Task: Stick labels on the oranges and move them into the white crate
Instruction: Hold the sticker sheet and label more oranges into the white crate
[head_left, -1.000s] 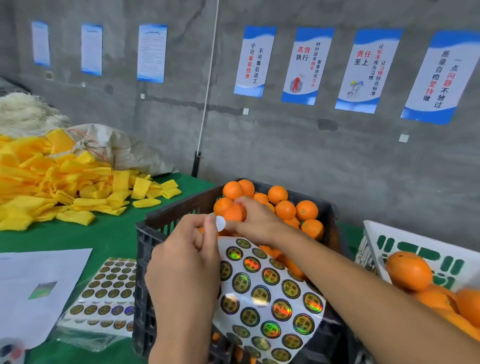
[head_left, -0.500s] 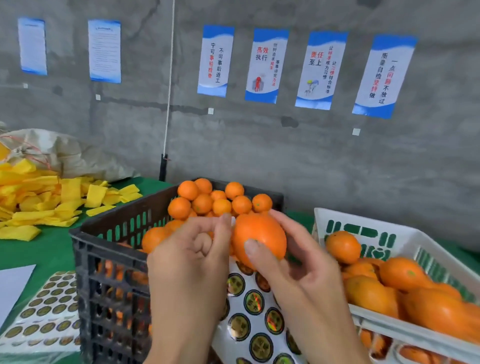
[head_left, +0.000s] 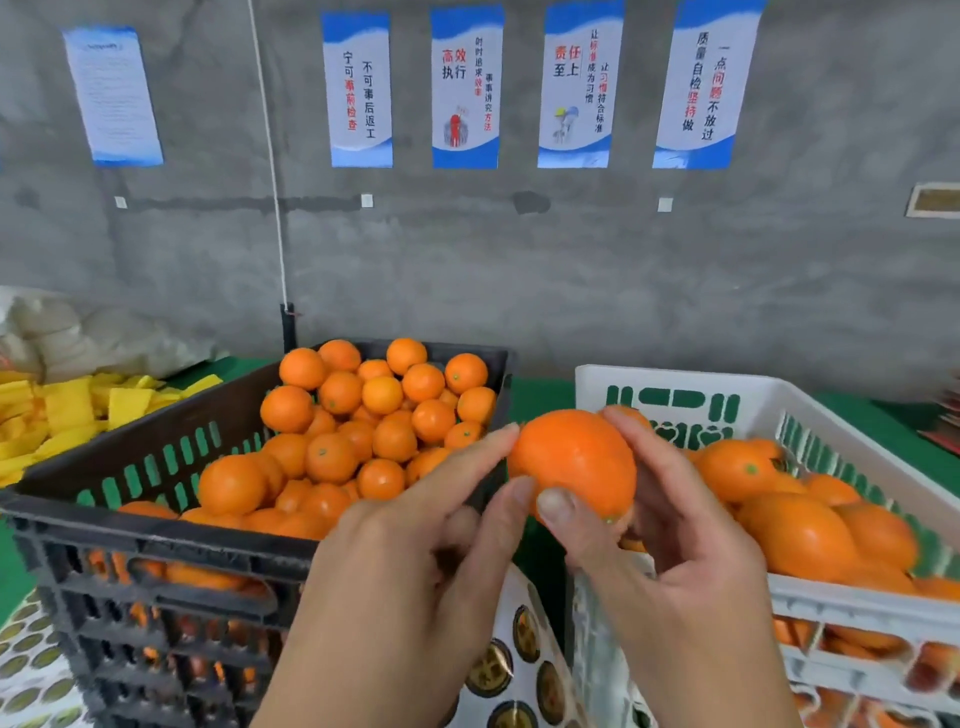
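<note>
Single head-worn view, forward and down, close over both crates toward the wall.

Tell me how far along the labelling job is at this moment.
Partly done: the white crate already holds a layer of oranges. In hand: the right hand grips one orange between the two crates while the left hand presses fingertips to its side; whether a label is on it cannot be seen. Left: the black crate is heaped with oranges, and the sticker sheet below the hands carries many labels.
</note>
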